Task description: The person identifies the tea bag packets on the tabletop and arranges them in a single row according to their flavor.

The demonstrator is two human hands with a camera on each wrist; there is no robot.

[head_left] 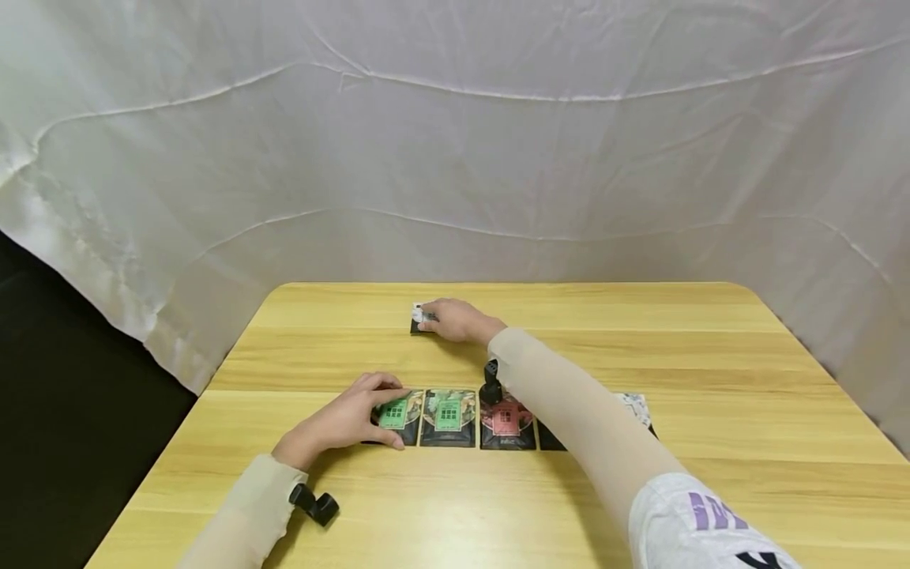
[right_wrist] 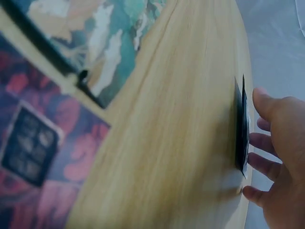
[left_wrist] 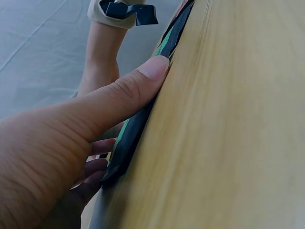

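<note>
My left hand spans the leftmost green-labelled packet, thumb at its near edge and fingers towards the far edge. In the left wrist view the thumb lies against that packet's dark edge, with other fingers bent behind it. Far back on the table, my right hand reaches over a small black-and-white packet, covering part of it. The right wrist view shows this packet edge-on, with the fingertips against its face and the thumb spread away.
Beside the left packet, in a row, lie another green-labelled packet, a red-labelled one and further packets partly under the right forearm, one with a pale patterned top. A pale curtain hangs behind the wooden table.
</note>
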